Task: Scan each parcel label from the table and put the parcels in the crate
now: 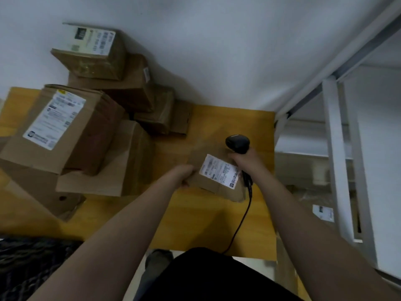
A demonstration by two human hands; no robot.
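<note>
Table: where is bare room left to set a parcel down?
Bare table along the near edge below the held parcel, crossed by the scanner cable, and at the far right corner. Left side crowded with stacked parcels.

Stacked boxes (86,118) crowd the table's (195,224) left half (some overlapping); its near right stays open.

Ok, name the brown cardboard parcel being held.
The small brown cardboard parcel, white label up, gripped by the left hand beside the black scanner in the right hand; the others sit untouched in the pile at left.
</note>
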